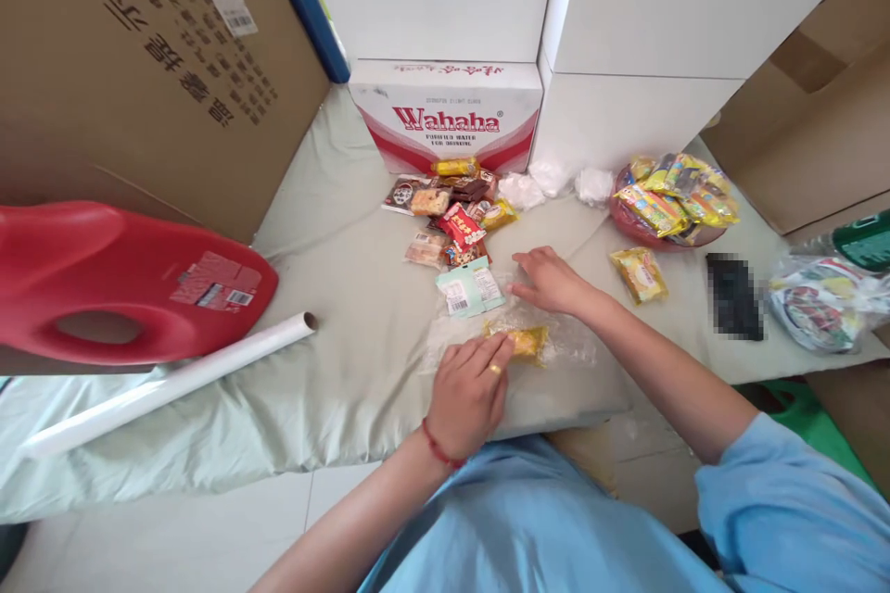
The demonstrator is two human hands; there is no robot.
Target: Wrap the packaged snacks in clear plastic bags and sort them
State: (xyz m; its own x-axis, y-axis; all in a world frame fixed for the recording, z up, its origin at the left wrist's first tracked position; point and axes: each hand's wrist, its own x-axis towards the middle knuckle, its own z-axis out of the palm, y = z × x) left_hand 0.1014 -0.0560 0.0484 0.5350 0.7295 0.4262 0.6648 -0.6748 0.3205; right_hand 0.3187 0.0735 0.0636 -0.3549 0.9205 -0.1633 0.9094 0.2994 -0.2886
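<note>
My left hand point(467, 389) lies with its fingers stretched out over the left end of a yellow snack packet point(529, 345), which rests on a clear plastic bag point(577, 350). Just beyond, my right hand point(551, 280) hovers or rests with thumb and fingers apart, holding nothing that I can see. Left of it is a pale green and white packet point(471, 288). Behind that packet sits a pile of mixed wrapped snacks, among them a red packet point(462, 227). To the right of my right hand lies a single yellow packet point(638, 275).
A red bowl point(650, 236) piled with yellow packets stands at the right. White crumpled bags point(549, 178) lie before the white cabinet. A Wahaha carton point(449, 120) closes the back. Leftward are a red jug point(139, 283), a white roll point(173, 384) and a large cardboard box point(159, 65).
</note>
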